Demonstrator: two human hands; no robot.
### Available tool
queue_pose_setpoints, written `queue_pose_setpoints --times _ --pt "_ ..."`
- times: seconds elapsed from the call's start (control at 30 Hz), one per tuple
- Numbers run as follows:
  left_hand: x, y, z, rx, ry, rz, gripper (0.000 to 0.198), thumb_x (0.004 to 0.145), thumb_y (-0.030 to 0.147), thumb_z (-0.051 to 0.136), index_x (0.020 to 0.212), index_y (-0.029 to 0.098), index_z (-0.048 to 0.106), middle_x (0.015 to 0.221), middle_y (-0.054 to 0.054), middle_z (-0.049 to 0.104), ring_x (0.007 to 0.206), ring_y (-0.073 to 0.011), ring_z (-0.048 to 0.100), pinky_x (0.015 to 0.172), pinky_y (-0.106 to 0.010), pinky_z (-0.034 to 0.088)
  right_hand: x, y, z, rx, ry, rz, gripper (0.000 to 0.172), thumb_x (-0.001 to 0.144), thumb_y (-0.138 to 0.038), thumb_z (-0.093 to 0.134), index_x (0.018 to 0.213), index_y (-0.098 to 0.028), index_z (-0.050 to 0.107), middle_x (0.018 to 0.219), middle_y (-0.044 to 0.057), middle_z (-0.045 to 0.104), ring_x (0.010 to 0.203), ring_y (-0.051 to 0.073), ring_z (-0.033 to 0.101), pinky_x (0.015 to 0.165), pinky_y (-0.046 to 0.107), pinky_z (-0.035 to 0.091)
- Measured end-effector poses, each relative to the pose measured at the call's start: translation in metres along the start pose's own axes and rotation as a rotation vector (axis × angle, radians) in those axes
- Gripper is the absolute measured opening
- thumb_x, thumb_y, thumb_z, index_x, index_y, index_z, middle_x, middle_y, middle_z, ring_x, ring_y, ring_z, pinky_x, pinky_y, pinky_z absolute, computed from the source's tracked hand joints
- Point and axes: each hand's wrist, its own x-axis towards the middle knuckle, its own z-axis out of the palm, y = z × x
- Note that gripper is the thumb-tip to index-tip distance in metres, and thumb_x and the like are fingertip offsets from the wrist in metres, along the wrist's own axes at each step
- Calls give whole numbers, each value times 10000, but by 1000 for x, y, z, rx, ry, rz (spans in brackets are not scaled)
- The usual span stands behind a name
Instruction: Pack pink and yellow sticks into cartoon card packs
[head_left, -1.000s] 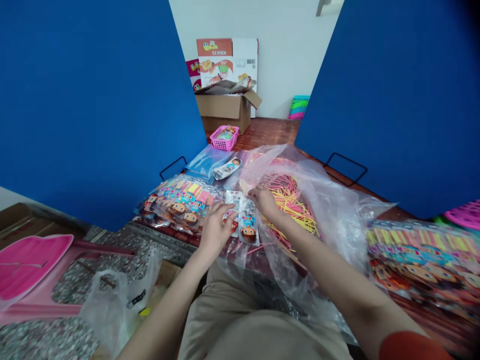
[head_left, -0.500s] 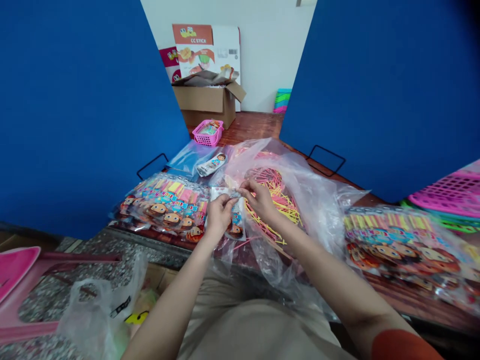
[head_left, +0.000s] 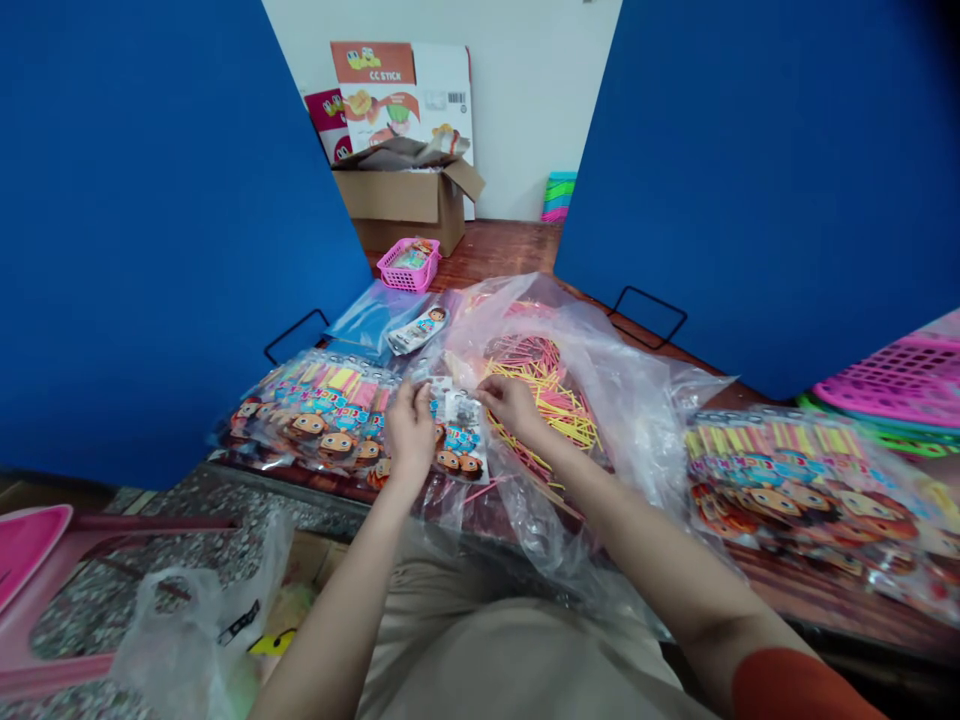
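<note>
Printed packets (head_left: 463, 440) with cartoon faces lie on the table between my hands. My left hand (head_left: 411, 428) is closed at their upper left, its fingertips pinching a packet's edge. At their upper right, my right hand (head_left: 511, 402) is also closed, fingertips together; what it pinches is too small to tell. Thin pink and yellow sticks (head_left: 551, 400) lie in a large clear plastic bag (head_left: 634, 400), just beyond and right of my right hand. A row of filled stick packets (head_left: 322, 410) overlaps to the left of my left hand.
More filled packets (head_left: 802, 480) lie at the right, near pink baskets (head_left: 892, 385). A small pink basket (head_left: 409, 268) and an open cardboard box (head_left: 397, 197) stand at the back. Blue panels (head_left: 150, 220) flank the table. A white packet (head_left: 418, 331) lies behind the hands.
My left hand has moved left, away from my right hand, showing more of the packets between them. My right hand remains near the packets' upper right. The view has shifted slightly.
</note>
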Motion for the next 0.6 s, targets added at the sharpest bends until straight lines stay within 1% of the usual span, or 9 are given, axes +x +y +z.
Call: queue_pose_setpoints --times 0.07,0.13,0.2,0.27,0.33,0.4,0.47,0.5,0.6 --pt "1 3 -5 -218 64 -66 215 794 360 629 900 180 578 829 -53 687 811 -196 654 777 -302 488 1 -3 -3 -76 -6 -50 271 877 -415 603 943 -170 695 751 32 678 672 147 579 656 251 405" --pt "0 7 -10 -416 23 -177 277 696 350 729 845 175 575 784 -34 689 762 -177 656 736 -277 496 2 -4 -15 -154 13 -59 231 882 -329 603 1018 -167 694 842 52 710 729 155 610 696 254 419" --pt "-4 12 -17 -524 -55 -306 306 628 362 783 759 162 590 704 -20 672 673 -155 632 678 -261 491 0 0 -38 -253 10 -7 198 889 -277 580 987 -166 710 863 56 726 737 158 625 690 251 421" --pt "-10 17 -22 -595 -113 -420 335 603 404 801 707 157 601 612 5 620 574 -131 579 596 -250 471 -6 8 -64 -368 -22 72 181 881 -240 571 927 -165 730 841 53 736 729 163 636 669 246 414" --pt "-18 22 -22 -649 -138 -484 354 617 445 793 686 164 589 529 44 530 480 -104 501 501 -230 421 -15 17 -87 -435 -29 134 172 860 -206 581 879 -148 741 815 68 739 722 176 644 658 251 411" --pt "-26 25 -18 -672 -152 -504 365 644 465 776 676 179 551 481 79 441 410 -77 402 423 -208 336 -24 23 -102 -494 -31 170 186 858 -184 567 876 -137 746 825 83 742 733 185 652 668 255 418" --pt "-35 27 -9 -650 -172 -501 374 655 464 771 692 191 519 474 95 413 394 -63 342 401 -196 279 -30 25 -106 -589 -63 187 222 877 -172 529 909 -139 747 871 90 745 774 185 663 698 251 432" --pt "-39 27 -4 -628 -181 -494 376 657 462 769 702 194 509 482 96 422 404 -63 343 409 -193 278 -31 25 -106 -638 -90 187 238 887 -169 513 930 -143 746 900 93 745 805 184 668 720 248 440" --pt "-51 25 8 -545 -209 -452 359 659 439 760 696 193 500 531 79 477 474 -76 412 476 -198 337 -29 21 -95 -741 -172 175 225 884 -180 536 978 -135 735 1001 124 729 921 201 668 799 250 455"
